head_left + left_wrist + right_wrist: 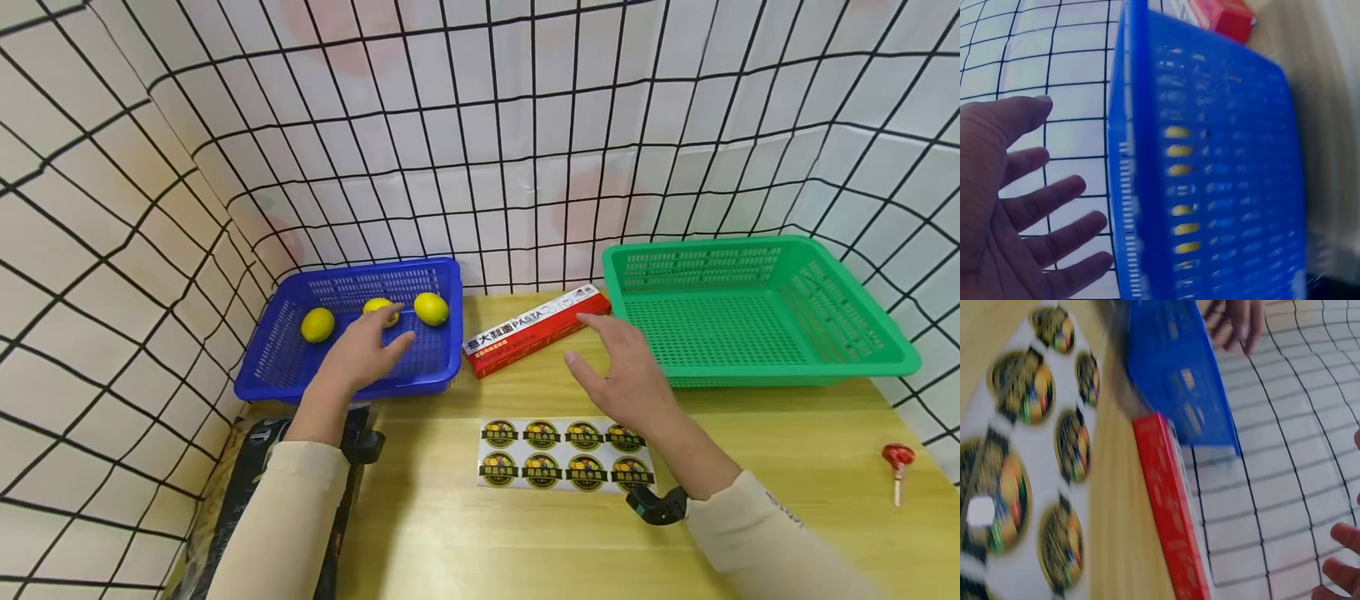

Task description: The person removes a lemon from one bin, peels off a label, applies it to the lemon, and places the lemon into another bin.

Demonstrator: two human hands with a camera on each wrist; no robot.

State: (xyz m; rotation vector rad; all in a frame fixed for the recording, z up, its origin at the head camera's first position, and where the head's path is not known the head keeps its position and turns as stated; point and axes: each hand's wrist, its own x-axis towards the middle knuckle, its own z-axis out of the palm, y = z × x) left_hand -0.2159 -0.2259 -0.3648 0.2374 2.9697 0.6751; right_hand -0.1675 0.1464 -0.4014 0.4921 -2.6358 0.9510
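Observation:
My left hand (367,350) hangs over the blue basket (348,387) with its fingers spread and nothing in them. Inside that basket lie three lemons: one lemon (318,325) at the left, one lemon (431,309) at the right, and a middle lemon (377,307) partly covered by my left fingers. In the left wrist view, the fingers stand apart beside the basket's near wall (1229,156), yellow showing through its slots. My right hand (626,367), also holding nothing, hovers with extended fingers by the right end of the red and white pasta box (525,333).
A green basket (735,333) stands at the right, beside the box. Round fruit stickers on a sheet (564,454) lie in front. A red lollipop (897,457) is at the far right, a dark package (240,500) at the left. Black wire grid (480,158) walls the table.

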